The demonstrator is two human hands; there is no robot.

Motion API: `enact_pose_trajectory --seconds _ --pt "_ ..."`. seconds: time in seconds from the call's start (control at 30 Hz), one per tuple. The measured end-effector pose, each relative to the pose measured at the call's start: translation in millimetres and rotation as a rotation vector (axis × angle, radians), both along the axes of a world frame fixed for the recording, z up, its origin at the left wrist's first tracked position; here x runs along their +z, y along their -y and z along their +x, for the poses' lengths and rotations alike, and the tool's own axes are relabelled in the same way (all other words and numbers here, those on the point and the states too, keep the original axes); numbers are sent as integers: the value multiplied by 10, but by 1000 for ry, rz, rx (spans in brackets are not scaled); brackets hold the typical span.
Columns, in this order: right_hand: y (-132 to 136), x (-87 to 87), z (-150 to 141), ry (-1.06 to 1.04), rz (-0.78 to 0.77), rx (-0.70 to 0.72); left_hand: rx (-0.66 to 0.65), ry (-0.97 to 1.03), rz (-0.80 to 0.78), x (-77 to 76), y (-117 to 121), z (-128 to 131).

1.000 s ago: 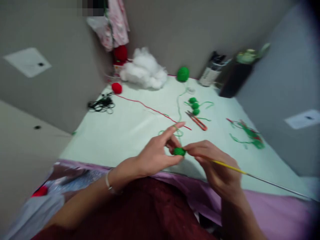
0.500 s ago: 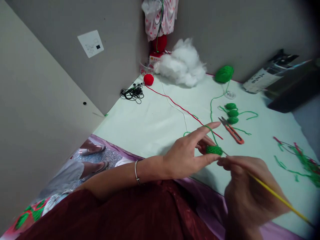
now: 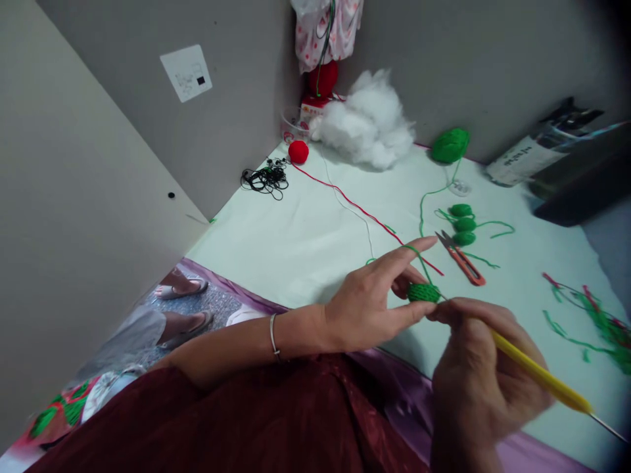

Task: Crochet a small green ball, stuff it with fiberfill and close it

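My left hand (image 3: 367, 309) pinches a small green crocheted piece (image 3: 422, 293) between thumb and fingers. Green yarn (image 3: 422, 261) passes over its raised index finger and down to the piece. In my right hand (image 3: 486, 368) is a yellow-handled crochet hook (image 3: 547, 379), its thin tip at the right edge of the piece. The working yarn runs back to a green yarn ball (image 3: 450, 146). Just beyond my fingers lie orange-handled thread snips (image 3: 462, 259) and small green crocheted pieces (image 3: 464, 225) with loose tails.
White stuffing (image 3: 367, 121) is heaped at the back, near a red yarn ball (image 3: 298, 152) and a clear tub (image 3: 294, 125). Tangled black cord (image 3: 266, 179) lies by the left partition. Yarn scraps (image 3: 604, 322) lie at right, below a dark holder (image 3: 566, 190).
The hook has turned in my right hand, so more of its yellow handle shows. The green piece has tilted slightly in my left fingers. The whole view has shifted a little.
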State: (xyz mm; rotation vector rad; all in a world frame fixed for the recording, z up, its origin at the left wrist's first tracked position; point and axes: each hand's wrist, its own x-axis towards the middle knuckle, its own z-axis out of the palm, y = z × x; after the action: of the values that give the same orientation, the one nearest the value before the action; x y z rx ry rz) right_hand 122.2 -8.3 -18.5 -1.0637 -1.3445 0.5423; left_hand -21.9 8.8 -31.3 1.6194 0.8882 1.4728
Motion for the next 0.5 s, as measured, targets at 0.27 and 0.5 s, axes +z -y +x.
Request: enact_pose_trajectory --seconds 0.27,0.5 --pt "-110 -134 99 88 202 -21 -44 65 -59 34 25 28" --pt "-101 -355 59 453 564 -302 -149 175 -246 127 91 101"
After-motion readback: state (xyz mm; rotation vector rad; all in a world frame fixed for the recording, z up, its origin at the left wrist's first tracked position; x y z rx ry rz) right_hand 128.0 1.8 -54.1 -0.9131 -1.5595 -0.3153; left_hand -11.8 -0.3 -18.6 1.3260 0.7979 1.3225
